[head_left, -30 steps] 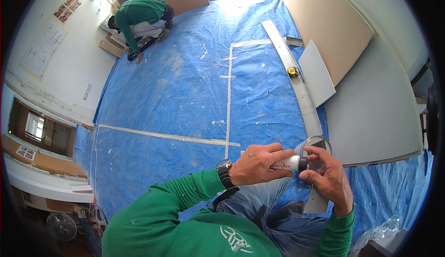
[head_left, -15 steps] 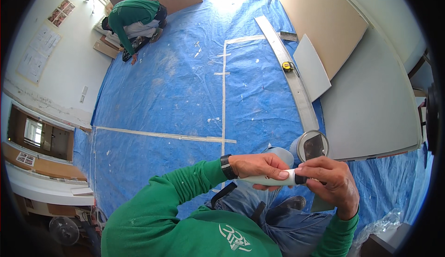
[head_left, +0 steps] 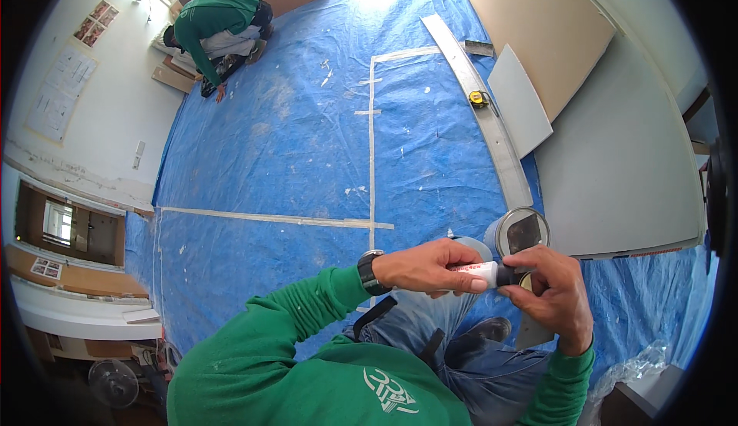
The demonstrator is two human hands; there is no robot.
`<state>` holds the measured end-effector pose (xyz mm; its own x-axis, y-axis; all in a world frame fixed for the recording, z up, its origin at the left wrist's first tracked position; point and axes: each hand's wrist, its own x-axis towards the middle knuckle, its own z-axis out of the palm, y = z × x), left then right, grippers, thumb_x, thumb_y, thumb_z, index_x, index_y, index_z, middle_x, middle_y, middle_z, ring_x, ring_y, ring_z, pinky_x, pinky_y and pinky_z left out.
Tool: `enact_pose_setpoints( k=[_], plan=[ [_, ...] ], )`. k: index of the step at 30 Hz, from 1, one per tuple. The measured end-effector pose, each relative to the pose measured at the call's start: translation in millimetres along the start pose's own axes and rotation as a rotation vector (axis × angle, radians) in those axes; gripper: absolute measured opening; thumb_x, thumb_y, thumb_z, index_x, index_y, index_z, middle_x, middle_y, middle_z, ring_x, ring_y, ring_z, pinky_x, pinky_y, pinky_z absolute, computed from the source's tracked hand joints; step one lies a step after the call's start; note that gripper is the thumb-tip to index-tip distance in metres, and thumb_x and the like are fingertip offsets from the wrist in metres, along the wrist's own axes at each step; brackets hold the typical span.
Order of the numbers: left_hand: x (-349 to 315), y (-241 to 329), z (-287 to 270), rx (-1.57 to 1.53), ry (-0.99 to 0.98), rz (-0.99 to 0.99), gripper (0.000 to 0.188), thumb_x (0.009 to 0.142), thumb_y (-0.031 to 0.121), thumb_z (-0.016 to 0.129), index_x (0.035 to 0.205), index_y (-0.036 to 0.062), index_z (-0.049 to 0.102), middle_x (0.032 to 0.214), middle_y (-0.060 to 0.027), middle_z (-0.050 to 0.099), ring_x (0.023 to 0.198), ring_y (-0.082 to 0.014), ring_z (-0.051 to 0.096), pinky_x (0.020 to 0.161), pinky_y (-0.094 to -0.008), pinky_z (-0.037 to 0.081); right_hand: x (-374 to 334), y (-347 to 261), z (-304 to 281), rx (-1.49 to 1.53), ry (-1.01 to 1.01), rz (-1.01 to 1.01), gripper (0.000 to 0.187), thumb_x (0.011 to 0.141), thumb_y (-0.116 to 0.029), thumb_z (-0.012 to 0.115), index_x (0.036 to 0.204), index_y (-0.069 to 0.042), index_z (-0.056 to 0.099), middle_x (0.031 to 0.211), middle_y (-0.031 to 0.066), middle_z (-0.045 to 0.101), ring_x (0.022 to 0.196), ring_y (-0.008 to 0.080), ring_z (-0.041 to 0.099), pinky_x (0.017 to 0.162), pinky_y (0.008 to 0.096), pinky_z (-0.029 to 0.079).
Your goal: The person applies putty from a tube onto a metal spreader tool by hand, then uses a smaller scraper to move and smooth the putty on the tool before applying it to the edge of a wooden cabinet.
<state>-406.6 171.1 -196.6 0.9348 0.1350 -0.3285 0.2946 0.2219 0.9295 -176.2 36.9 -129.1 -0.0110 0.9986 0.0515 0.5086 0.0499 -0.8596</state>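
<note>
I see my left hand (head_left: 427,266) wrapped around a white marker (head_left: 478,274), fingers closed along its barrel, while my right hand (head_left: 550,291) pinches the dark cap end of it, just in front of my knees. Just behind the hands sits a round grey tin (head_left: 519,234) on the blue tarp (head_left: 307,141). A long metal straightedge (head_left: 484,111) runs away from it, a yellow tape measure (head_left: 478,98) resting on it. Another person (head_left: 219,26) in green crouches far off by the wall.
</note>
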Motion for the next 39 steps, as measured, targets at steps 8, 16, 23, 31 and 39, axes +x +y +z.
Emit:
enact_pose_setpoints(
  k=[8, 16, 23, 31, 39],
  plan=[
    [-0.2, -14.6, -4.9, -0.412, -0.040, 0.187, 0.044, 0.102, 0.030, 0.069, 0.133, 0.0003, 0.060, 0.100, -0.0070, 0.068, 0.065, -0.0112, 0.066, 0.053, -0.0234, 0.054, 0.4, 25.4, 3.4, 0.033, 0.239, -0.037, 0.043, 0.075, 0.005, 0.083, 0.115, -0.006, 0.070, 0.111, 0.0064, 0.076, 0.051, 0.0017, 0.041, 0.046, 0.0220, 0.033],
    [16.3, 2.8, 12.6, -0.518, 0.276, 0.214, 0.054, 0.097, 0.016, 0.073, 0.144, 0.0010, 0.050, 0.127, -0.0163, 0.066, 0.100, -0.0248, 0.073, 0.074, -0.0334, 0.066, 5.1, 28.2, 41.7, -0.158, 0.247, -0.200, 0.046, 0.078, -0.006, 0.087, 0.121, -0.008, 0.070, 0.107, 0.0120, 0.066, 0.094, 0.0268, 0.071, 0.069, 0.0382, 0.056],
    [11.2, 6.1, 12.4, -0.609, 0.338, 0.115, 0.041, 0.091, 0.005, 0.077, 0.128, 0.0005, 0.059, 0.116, -0.0148, 0.069, 0.098, -0.0251, 0.073, 0.077, -0.0357, 0.062, 4.4, 39.9, 32.9, 0.327, 0.388, 0.284, 0.022, 0.094, -0.020, 0.080, 0.104, -0.002, 0.072, 0.087, 0.0011, 0.065, 0.071, 0.0114, 0.057, 0.063, 0.0284, 0.047],
    [2.6, -7.5, 2.5, 0.064, 0.521, 0.376, 0.036, 0.081, 0.002, 0.088, 0.111, 0.0080, 0.068, 0.104, 0.0003, 0.067, 0.092, -0.0070, 0.061, 0.081, -0.0277, 0.052, 8.1, 67.3, 15.2, 1.156, 0.373, 0.595, 0.018, 0.097, -0.021, 0.076, 0.102, -0.007, 0.066, 0.099, 0.0043, 0.067, 0.079, 0.0112, 0.062, 0.061, 0.0262, 0.048],
    [5.7, -1.5, -3.1, 0.740, 0.663, 0.529, 0.044, 0.077, 0.019, 0.094, 0.108, 0.0078, 0.066, 0.102, -0.0089, 0.064, 0.089, -0.0198, 0.064, 0.076, -0.0348, 0.053, -0.1, 2.1, 14.5, 0.756, 0.363, 0.306, 0.023, 0.091, -0.013, 0.081, 0.106, -0.003, 0.067, 0.089, 0.0045, 0.068, 0.068, 0.0078, 0.063, 0.053, 0.0210, 0.049]
  ],
)
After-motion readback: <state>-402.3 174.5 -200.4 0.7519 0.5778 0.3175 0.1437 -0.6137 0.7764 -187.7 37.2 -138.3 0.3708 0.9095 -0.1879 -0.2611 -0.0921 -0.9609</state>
